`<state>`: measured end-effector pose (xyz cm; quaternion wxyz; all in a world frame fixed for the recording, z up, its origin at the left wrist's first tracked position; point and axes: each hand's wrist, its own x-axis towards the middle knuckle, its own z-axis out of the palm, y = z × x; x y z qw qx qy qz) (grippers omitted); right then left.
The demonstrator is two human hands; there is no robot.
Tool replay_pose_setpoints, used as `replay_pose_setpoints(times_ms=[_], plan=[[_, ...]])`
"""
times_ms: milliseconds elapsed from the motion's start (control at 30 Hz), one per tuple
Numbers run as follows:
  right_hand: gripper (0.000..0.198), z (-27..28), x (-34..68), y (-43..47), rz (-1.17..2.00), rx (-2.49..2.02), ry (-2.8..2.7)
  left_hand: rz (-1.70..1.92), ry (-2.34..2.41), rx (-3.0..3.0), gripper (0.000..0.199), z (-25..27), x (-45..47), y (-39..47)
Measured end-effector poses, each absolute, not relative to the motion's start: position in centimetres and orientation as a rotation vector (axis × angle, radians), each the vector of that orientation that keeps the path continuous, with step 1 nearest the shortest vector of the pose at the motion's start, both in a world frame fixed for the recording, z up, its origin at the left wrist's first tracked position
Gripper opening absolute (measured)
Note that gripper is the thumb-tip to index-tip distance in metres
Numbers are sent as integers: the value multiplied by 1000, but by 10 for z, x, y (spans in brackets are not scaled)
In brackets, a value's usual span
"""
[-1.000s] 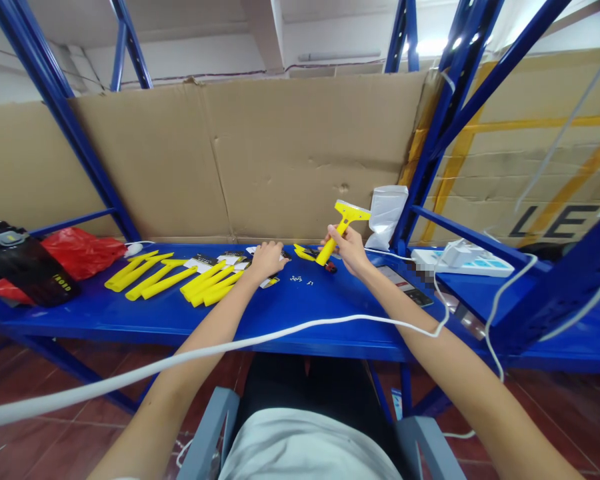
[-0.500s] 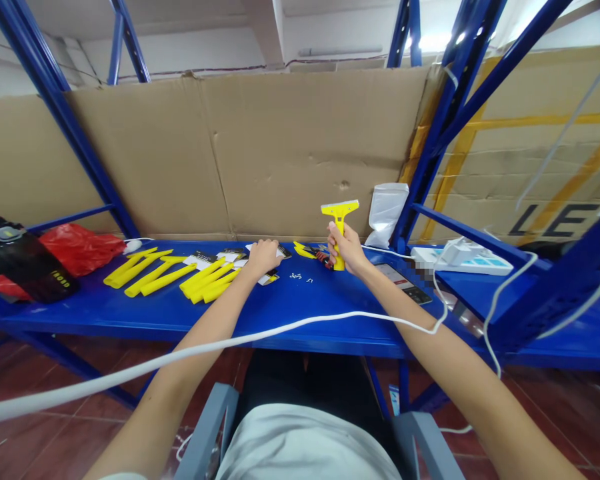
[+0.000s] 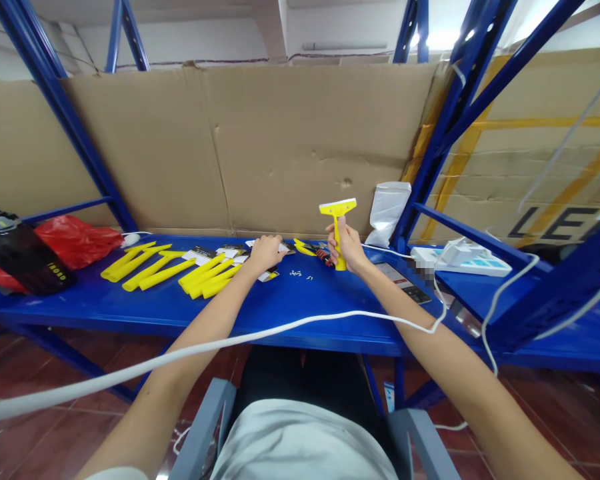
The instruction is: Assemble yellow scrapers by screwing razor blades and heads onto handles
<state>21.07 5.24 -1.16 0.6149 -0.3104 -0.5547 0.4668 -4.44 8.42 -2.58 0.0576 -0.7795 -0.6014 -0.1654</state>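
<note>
My right hand (image 3: 349,248) is wrapped round the handle of a yellow scraper (image 3: 337,209), held upright above the table with its wide head at the top. My left hand (image 3: 267,253) rests on the black-and-white packets (image 3: 200,255), its fingers curled down; what lies under the fingertips is hidden. Several yellow scraper handles (image 3: 167,275) lie in a row left of that hand. Between my hands are small screws (image 3: 295,273) in a loose scatter. Behind them lie small yellow pieces (image 3: 304,247) and a red-and-black tool (image 3: 323,255), partly behind my right hand.
A white cable (image 3: 300,322) crosses in front of my forearms. To the right are a phone (image 3: 405,283), a power strip (image 3: 485,262) and a white pouch (image 3: 389,212). A black bottle (image 3: 25,257) and a red bag (image 3: 77,241) stand left. Cardboard (image 3: 290,153) closes off the back.
The scraper in my right hand has turned and tilted slightly, its head shifting a little left. My left hand stays over the packets, with its fingers slightly more curled.
</note>
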Motion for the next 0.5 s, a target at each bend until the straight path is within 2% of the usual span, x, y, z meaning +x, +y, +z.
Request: replay_pose_setpoints(times_ms=[267, 500], plan=[[73, -14, 213, 57, 1053, -708, -1237, -980, -1703, -2484, 41, -28, -35, 90], [67, -12, 222, 71, 953, -695, -1080, -1294, -1407, -2597, 40, -21, -23, 78]])
